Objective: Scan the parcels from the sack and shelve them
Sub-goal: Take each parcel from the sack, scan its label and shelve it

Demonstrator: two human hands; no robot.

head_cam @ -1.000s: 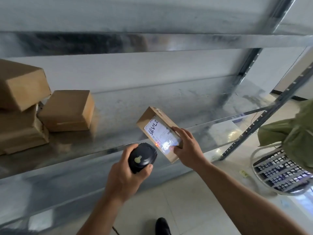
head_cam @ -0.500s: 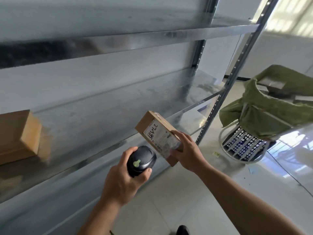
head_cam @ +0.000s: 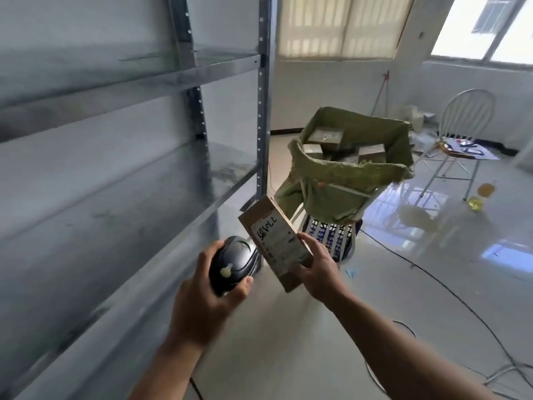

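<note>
Parcel storeroom, metal shelving, parcel sack

Small brown parcel, handwritten white label facing up, tilted in air beside black scanner; open green sack behind holds more parcels.

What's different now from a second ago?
The view has swung right, away from the shelved boxes toward the green sack. The red light on the parcel is gone. Unchanged: the left hand still grips the scanner, the right hand still holds the parcel, not yet shelved.
</note>
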